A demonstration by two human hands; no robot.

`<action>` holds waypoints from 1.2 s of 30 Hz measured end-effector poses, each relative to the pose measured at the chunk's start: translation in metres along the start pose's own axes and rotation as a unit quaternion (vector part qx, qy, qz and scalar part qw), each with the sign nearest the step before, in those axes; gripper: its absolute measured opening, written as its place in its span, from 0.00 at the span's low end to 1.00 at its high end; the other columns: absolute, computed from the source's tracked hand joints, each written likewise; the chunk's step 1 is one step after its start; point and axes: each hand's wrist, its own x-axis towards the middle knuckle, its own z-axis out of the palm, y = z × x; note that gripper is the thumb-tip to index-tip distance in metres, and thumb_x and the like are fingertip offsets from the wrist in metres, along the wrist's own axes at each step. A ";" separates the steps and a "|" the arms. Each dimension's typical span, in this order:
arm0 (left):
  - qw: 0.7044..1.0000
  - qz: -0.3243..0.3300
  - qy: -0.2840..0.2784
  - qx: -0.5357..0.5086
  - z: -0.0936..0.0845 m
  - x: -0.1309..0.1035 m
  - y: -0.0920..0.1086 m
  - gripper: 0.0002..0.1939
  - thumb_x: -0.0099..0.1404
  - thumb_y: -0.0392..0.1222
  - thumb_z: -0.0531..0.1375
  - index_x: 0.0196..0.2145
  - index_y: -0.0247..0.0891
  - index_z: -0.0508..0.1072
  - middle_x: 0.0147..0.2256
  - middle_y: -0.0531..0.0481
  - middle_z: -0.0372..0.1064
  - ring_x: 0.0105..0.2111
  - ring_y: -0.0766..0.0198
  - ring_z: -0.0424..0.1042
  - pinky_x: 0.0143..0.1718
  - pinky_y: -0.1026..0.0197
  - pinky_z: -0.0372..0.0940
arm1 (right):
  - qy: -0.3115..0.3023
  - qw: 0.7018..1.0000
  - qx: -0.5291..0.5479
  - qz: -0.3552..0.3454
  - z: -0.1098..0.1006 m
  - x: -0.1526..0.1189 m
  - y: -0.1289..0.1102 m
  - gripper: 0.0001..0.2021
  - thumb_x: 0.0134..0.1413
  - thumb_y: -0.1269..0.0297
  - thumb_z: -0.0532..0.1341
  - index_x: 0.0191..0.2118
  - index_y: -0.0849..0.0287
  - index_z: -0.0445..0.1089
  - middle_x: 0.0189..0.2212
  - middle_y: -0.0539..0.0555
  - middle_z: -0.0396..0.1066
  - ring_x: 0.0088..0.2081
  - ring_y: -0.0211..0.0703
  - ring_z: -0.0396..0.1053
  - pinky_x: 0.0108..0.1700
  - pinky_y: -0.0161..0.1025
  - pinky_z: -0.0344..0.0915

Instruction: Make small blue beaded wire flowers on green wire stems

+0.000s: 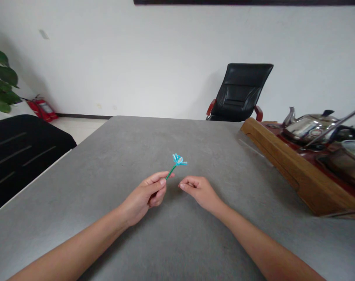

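Observation:
A small craft flower [179,160] with light-blue and whitish petals and a thin green stem is pinched between the thumb and fingers of my left hand [148,193]. Its head tilts up and to the right above the table, and the lower stem end is hidden in my grip. Just to the right, my right hand [199,189] hangs low over the tabletop with curled fingers, the thumb closed toward the index finger. Nothing shows between those fingertips. A short gap separates it from my left hand and the flower.
Both forearms reach across a grey table [136,144]. On the right stands a brown wooden tea tray [294,175] bearing a shiny kettle [309,127] and a metal pot [350,156]. Beyond are a black chair [240,91], a fire extinguisher [42,108] and a leafy plant [3,78].

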 end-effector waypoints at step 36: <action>0.991 0.084 0.104 -0.013 0.003 -0.008 0.031 0.09 0.60 0.40 0.64 0.35 0.36 0.68 0.28 0.56 0.64 0.16 0.80 0.45 0.13 0.75 0.40 | 0.002 0.997 0.025 0.075 -0.062 -0.031 -0.008 0.14 0.51 0.52 0.59 0.28 0.58 0.73 0.22 0.50 0.66 0.25 0.37 0.61 0.27 0.34 0.54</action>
